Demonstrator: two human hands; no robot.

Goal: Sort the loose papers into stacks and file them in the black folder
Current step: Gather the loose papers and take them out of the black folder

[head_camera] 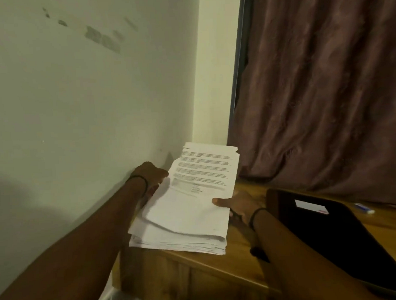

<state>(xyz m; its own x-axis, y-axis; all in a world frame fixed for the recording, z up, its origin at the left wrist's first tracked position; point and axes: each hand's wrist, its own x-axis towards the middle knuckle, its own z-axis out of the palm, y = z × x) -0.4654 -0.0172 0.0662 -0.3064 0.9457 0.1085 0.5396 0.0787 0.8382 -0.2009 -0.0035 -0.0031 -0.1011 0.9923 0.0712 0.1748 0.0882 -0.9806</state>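
At lower centre, our left hand point(151, 174) and right hand point(237, 204) pinch top sheets point(194, 195) of the thick white paper stack point(180, 240); we judge this sorting; next, lay them aside.

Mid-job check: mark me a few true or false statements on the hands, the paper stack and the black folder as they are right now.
1. The left hand and right hand both hold the top sheets. True.
2. The paper stack lies on the floor. False: it rests on the wooden desk.
3. The black folder lies right of the stack. True.
4. The top sheet is blank. False: it carries printed text.
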